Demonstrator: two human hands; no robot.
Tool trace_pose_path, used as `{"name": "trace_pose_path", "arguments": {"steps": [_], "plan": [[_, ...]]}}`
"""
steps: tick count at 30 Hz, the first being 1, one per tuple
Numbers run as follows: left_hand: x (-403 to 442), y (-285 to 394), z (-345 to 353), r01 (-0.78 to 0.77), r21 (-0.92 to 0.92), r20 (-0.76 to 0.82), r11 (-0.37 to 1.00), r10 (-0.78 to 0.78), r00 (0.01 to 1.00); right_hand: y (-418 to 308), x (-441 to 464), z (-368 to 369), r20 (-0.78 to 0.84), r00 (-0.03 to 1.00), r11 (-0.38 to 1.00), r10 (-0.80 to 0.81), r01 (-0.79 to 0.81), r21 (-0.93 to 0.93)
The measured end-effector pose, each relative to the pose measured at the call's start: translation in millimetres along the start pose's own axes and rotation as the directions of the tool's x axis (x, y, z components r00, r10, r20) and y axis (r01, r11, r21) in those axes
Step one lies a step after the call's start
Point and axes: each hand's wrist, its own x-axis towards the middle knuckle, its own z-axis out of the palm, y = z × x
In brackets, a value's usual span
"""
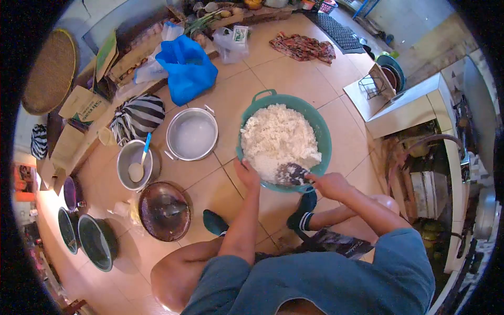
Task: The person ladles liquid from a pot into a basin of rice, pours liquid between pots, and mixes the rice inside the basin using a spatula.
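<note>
A large green plastic basin [326, 137] with a loop handle stands on the floor in front of me, heaped with white cooked rice [281, 131]. My right hand [331, 186] is closed round the handle of a dark rice paddle [290, 174], whose blade is in the rice at the near side and has grains stuck to it. At the near left rim of the basin is my left hand [248, 174], its fingers closed on the edge and partly hidden.
Left of the basin are a silver pot [192, 134] with whitish liquid, a metal pot [126, 152] holding a blue-handled ladle [137, 169], and a round brown tray [164, 231]. A blue bag [186, 68] lies farther back. A patterned cloth [303, 46] is on the tiles.
</note>
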Motion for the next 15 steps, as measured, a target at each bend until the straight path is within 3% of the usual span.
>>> {"name": "trace_pose_path", "arguments": {"steps": [4,8,10,15], "plan": [[2,2,1,0.069,0.025,0.011,0.997,-0.069,0.998,1,13,-23,-0.174,0.980,0.995,0.098,-0.099,0.003],[5,-18,9,0.123,-0.031,0.094,0.992,-0.120,0.988,-16,99,7,-0.268,0.956,0.987,0.120,-0.143,-0.068],[4,-5,7,0.124,-0.063,0.086,0.990,-0.118,0.989,-30,140,21,-0.317,0.943,0.995,0.099,-0.100,0.016],[3,11,3,0.091,-0.202,0.120,0.975,-0.067,0.990,-54,183,36,-0.282,0.923,0.943,0.261,-0.182,0.279]]}}
